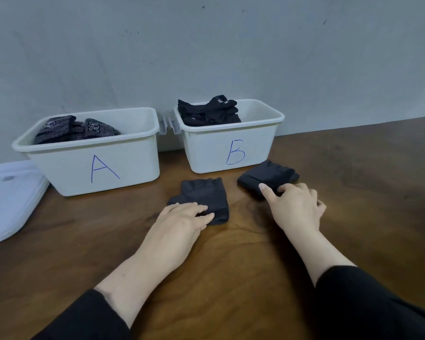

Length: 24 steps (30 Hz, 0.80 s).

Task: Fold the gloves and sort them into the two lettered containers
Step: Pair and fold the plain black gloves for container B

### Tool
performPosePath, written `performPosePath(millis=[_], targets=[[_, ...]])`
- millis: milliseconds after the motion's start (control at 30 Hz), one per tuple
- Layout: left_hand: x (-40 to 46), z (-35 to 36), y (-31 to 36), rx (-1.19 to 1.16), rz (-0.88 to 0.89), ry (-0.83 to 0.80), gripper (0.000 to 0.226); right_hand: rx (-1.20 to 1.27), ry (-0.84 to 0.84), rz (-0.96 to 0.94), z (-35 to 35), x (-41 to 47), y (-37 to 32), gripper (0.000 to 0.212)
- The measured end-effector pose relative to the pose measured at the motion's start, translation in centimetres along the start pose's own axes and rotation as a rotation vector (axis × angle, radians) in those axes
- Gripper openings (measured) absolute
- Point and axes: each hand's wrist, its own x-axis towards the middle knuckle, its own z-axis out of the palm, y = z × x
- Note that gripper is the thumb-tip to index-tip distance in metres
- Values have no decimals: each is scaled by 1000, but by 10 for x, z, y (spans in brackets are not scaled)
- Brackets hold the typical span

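Reaching forward over the brown counter (206,278) with both arms in dark sleeves. Resting the left hand (179,224) on the near cuff of the left glove (201,197), fingers (201,218) straight and close together, pressing rather than gripping. Curling the right hand (296,204) over the near edge of the right glove (268,177), thumb (266,190) out in front, fingers tucked and seemingly pinching the fabric; hard telling how firmly.

Lying flat, both gloves, dark and fingerless, just in front of bin B (231,153) and apart from each other. Judging them light, soft and limp: likely sagging if lifted by one corner, so better folding against the counter and taking hold across the folded middle.

Standing against the wall, bin A (96,168) holding patterned gloves (76,131) and bin B holding black gloves (209,111) piled above its rim. Leaving open counter to the right; crowding the left edge, a white tray (8,197).
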Motion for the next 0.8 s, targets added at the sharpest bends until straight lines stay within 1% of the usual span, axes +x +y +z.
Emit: performPosePath(millis=[67,133,200,267,333,367,433,467,533,567,633,700,800], targets=[[0,4,-1,-2,-7,-44,42,2,0,30,4,8,-4,65],[-1,3,0,15,-5,-29,46,15,-11,45,7,17,-7,56],[0,-6,7,8,-42,22,43,39,-19,49,9,24,-10,39],[-3,-16,14,-19,-53,34,36,120,-3,42,9,27,-11,20],[-7,-24,18,-41,-41,-2,42,293,-7,30,5,25,-10,12],[-9,-26,17,-60,-48,-19,44,427,-32,20,2,22,-9,10],[-8,-29,12,-142,-74,31,43,696,-47,-32,-9,12,-8,6],[-7,-30,10,-193,-100,70,42,787,-33,-72,-16,7,-10,6],[-5,-33,8,-289,-156,152,44,893,-27,-168,-29,-4,-16,14],[-4,-34,7,-337,-179,197,44,912,-49,-232,-36,-9,-19,18],[-2,-38,8,-435,-209,250,44,870,-142,-373,-47,-17,-28,23],[2,-44,11,-547,-204,254,51,771,-258,-491,-58,-24,-39,24],[12,-59,12,-713,-175,207,69,599,-389,-621,-71,-29,-56,22]])
